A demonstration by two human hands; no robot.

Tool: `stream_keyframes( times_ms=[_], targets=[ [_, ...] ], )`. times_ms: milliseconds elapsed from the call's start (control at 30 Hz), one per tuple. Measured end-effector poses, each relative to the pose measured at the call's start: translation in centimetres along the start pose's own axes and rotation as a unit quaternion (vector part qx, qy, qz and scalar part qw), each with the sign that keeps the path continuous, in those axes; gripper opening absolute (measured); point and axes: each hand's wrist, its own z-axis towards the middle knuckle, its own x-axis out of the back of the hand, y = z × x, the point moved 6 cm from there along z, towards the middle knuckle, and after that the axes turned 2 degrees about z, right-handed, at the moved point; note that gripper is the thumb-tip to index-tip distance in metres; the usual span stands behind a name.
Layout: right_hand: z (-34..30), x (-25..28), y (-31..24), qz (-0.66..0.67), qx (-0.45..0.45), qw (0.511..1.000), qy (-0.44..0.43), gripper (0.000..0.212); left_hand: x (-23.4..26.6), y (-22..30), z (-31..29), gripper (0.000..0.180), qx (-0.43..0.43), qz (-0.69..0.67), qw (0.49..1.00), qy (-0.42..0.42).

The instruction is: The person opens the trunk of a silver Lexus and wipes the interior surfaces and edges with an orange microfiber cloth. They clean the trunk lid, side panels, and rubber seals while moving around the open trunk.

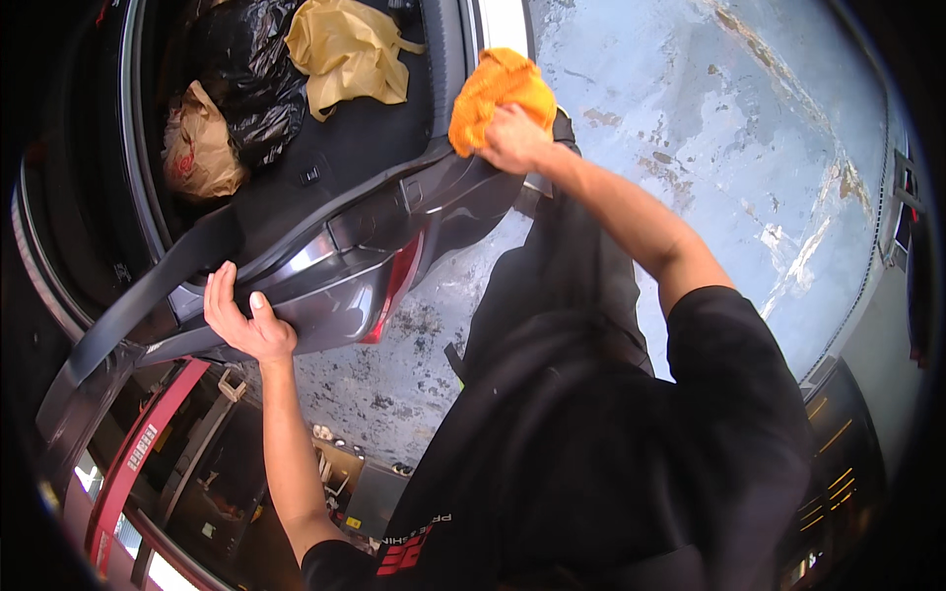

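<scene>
In the head view, the right hand's fingers clench an orange microfibre cloth at the right rear corner of the car boot, while the left hand's ungrasping fingers spread against the grey bumper near its left end. Pressing hard with trapped grit could scratch the finish. The boot holds a brown paper bag, black plastic bag and yellow tote bag, contents hidden.

The right hand grips an orange cloth on the grey car; well left of it, a brown paper bag sits in the trunk. The left hand spreads against the car's rear, a red tail light to its right.
</scene>
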Motion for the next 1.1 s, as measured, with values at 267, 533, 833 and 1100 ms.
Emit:
stream_keyframes(
  times_ms=[267,533,833,1100],
  targets=[
    [-2.8,3.2,-8.4,0.459,-0.013,0.887,0.045,0.041,-0.1,-0.2,0.1,0.05,0.001,0.007,1.0,0.0],
    [0.5,2.9,-9.6,0.345,-0.032,0.938,-0.018,0.039,0.0,0.0,0.1,0.049,0.004,-0.001,1.0,0.002],
    [0.8,2.1,-9.8,0.39,-0.169,0.898,-0.111,0.059,-0.1,-0.2,0.0,0.048,0.013,-0.001,1.0,0.002],
    [1.3,3.4,-10.3,0.302,-0.153,0.936,-0.097,0.058,0.1,0.1,0.2,0.048,0.001,0.011,1.0,0.007]
  ],
)
